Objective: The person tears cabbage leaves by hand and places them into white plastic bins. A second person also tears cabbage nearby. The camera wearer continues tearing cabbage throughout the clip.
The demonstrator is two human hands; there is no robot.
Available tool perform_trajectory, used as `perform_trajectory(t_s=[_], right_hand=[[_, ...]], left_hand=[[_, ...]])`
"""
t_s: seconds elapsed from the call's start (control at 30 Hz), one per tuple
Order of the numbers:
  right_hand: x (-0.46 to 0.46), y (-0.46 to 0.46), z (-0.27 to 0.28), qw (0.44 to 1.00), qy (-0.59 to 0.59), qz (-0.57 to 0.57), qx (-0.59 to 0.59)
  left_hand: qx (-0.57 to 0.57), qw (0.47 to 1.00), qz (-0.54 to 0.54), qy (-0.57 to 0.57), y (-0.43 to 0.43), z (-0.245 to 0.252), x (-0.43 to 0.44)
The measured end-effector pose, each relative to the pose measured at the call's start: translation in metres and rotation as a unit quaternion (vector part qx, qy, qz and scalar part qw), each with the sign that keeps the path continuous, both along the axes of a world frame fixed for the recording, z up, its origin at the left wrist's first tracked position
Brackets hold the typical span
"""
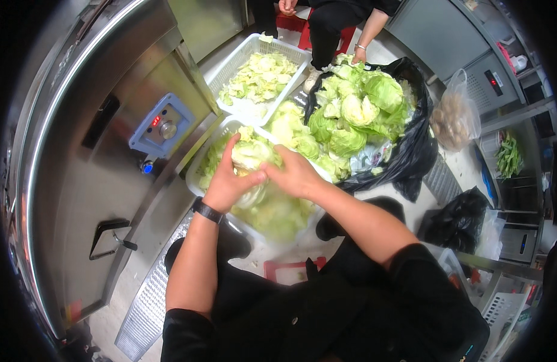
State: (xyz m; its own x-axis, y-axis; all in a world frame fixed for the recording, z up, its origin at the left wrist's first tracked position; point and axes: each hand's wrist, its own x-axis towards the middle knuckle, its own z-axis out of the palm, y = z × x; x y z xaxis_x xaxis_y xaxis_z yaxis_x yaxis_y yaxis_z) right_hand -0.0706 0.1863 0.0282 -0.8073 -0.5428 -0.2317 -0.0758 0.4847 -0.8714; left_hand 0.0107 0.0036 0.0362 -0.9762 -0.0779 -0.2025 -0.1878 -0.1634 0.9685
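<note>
Between my hands, over the near white plastic basket (194,174), is a pale head of lettuce (251,154). My left hand (233,176) grips its left side, thumb pointing inward; a dark band is on that wrist. On its right side rests my right hand (291,171), the thumbs nearly meeting. Torn green leaves (274,217) fill the basket below, partly blurred. Farther off, a second white basket (285,97) holds loose leaves. To the right, lettuce heads (360,108) are heaped in a black plastic bag (414,154).
A co-worker's hand (359,55) touches the far side of the heap. At left stands a steel appliance (93,181) with a knob panel. A clear bag of brown items (455,117) and another black bag (459,221) lie right. A red stool (271,271) shows below me.
</note>
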Motion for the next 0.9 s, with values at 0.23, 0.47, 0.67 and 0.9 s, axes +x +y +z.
perform_trajectory(t_s=[0.23, 0.47, 0.67, 0.9], right_hand=[[-0.003, 0.003, 0.023, 0.998, 0.055, 0.001, 0.03], [-0.013, 0.01, 0.029, 0.995, 0.072, -0.054, 0.044], [-0.047, 0.027, 0.008, 0.989, 0.079, -0.129, 0.0], [-0.073, 0.048, 0.017, 0.975, -0.021, -0.189, -0.112]], left_hand=[[0.001, 0.999, 0.036, 0.04, 0.007, -0.006, -0.001], [0.09, 0.994, 0.05, -0.028, 0.004, 0.0, -0.001], [0.155, 0.988, 0.002, -0.002, -0.006, 0.005, 0.001], [0.202, 0.978, -0.037, 0.029, -0.016, 0.017, 0.004]])
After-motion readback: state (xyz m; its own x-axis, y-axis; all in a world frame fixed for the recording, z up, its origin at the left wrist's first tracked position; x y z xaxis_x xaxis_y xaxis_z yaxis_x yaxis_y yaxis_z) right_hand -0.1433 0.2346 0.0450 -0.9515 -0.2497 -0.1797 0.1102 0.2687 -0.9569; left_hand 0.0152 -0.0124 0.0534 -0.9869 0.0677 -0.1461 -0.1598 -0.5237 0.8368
